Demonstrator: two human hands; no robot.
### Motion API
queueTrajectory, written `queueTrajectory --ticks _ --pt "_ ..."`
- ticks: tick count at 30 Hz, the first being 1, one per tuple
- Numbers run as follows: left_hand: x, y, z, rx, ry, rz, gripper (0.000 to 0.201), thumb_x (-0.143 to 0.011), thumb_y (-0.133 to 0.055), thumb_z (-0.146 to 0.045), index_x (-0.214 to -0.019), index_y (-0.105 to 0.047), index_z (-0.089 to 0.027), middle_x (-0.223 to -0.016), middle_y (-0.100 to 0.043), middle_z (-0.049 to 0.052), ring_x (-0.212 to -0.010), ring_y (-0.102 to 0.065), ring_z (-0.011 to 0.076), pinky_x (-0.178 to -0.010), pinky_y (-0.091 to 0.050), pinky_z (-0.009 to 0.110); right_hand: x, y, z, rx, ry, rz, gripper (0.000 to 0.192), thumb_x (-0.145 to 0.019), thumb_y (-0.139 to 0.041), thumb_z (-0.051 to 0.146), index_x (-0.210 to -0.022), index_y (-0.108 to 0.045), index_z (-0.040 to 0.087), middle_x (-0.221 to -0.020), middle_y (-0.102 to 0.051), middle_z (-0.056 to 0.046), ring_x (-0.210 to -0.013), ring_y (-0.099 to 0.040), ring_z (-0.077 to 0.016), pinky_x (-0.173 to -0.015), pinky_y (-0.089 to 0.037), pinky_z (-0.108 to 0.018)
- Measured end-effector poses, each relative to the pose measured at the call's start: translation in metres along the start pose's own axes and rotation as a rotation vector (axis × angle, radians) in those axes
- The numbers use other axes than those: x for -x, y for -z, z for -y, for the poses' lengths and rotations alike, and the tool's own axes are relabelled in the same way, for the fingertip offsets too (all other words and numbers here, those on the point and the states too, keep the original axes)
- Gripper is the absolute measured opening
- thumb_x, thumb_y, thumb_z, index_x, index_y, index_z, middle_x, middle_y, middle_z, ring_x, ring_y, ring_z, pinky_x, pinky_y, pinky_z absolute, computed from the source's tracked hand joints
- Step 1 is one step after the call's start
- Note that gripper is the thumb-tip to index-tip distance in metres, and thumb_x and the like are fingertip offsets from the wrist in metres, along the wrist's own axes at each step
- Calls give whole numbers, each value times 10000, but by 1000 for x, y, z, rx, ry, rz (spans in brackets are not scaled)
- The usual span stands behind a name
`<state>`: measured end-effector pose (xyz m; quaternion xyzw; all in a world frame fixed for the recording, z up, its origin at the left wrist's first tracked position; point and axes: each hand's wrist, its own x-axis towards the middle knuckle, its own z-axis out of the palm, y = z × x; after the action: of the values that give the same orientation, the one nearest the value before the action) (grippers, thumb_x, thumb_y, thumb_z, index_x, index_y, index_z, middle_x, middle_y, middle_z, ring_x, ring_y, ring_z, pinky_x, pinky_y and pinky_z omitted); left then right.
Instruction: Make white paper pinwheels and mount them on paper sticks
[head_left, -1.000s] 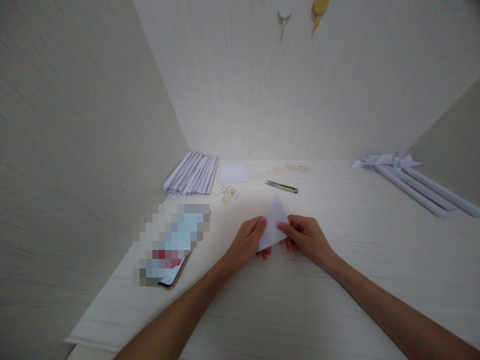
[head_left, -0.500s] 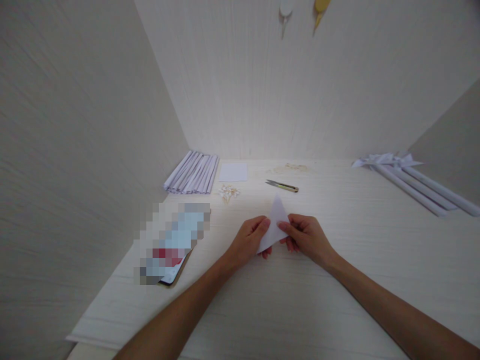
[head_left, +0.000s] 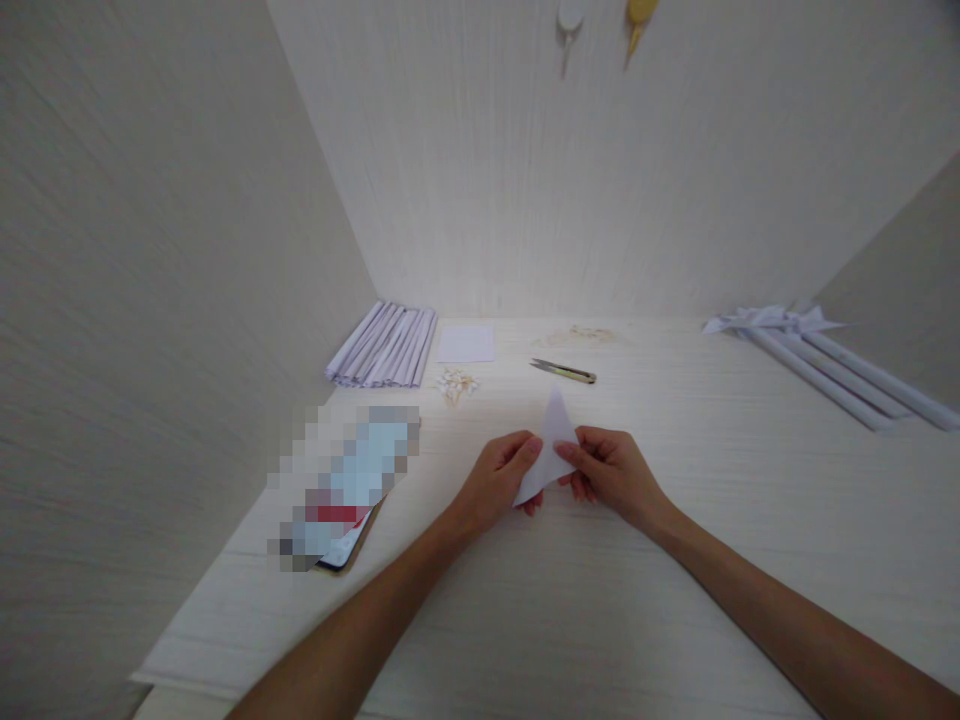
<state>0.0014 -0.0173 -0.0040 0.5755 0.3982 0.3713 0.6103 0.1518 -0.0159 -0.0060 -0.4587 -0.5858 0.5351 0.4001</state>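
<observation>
Between my two hands is a small white piece of paper point(head_left: 553, 440), folded to a triangle with its point away from me. My left hand point(head_left: 504, 475) pinches its left side, thumb on top and fingers beneath. On the right edge, my right hand point(head_left: 611, 470) grips it the same way, the thumb pressed on the face of the paper. Beyond the paper lie thread snips point(head_left: 564, 371), blades to the left. A small heap of pale bits point(head_left: 454, 384), too small to name, sits to their left.
Rolled paper tubes point(head_left: 386, 345) lie at the back left beside a flat white sheet point(head_left: 466, 343). A phone point(head_left: 352, 540), partly pixelated, is at the left. More paper rolls point(head_left: 840, 375) with folded ends rest at right. Thin tan loops point(head_left: 589, 333) lie near the back wall point(head_left: 540, 200).
Almost nothing differs. My left thumb has shifted very slightly to the right on the paper; both hands keep their hold.
</observation>
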Motion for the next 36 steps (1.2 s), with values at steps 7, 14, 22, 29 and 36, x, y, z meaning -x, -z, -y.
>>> queueTrajectory --ticks 7,14,22,29,36 --pt "0 -1 -1 -4 2 -3 381 -743 -397 -483 -664 -502 -125 -413 -475 -30 -301 -414 60 -302 -328 161 0 -1 3 -10 -11 -8 342 -674 -545 468 -544 -488 158 -357 -466 51 -286 -383 -51 -293 -278 -171" --pt "0 -1 -1 -3 5 1 380 -735 -409 -490 -655 -495 -129 -419 -480 -29 -308 -421 62 -308 -333 164 1 0 3 7 0 -12 347 -673 -546 473 -539 -494 158 -374 -486 43 -292 -396 -54 -298 -299 -175" --pt "0 -1 0 8 -3 9 362 -731 -426 -480 -650 -493 -133 -413 -480 -34 -307 -420 61 -312 -328 164 0 0 1 -1 9 -4 341 -684 -538 467 -554 -494 156 -404 -509 34 -303 -417 -56 -302 -313 -172" --pt "-1 0 2 8 4 12 384 -724 -425 -500 -655 -502 -131 -419 -482 -30 -316 -422 62 -319 -336 166 0 -1 0 -29 1 -4 348 -661 -554 485 -565 -490 157 -426 -534 23 -299 -424 -59 -296 -321 -176" --pt "-1 1 0 35 14 5 404 -736 -404 -504 -647 -507 -124 -431 -489 -19 -329 -427 61 -331 -364 169 -1 1 0 -56 -11 -6 341 -652 -572 466 -545 -484 154 -403 -521 32 -284 -412 -52 -275 -280 -166"
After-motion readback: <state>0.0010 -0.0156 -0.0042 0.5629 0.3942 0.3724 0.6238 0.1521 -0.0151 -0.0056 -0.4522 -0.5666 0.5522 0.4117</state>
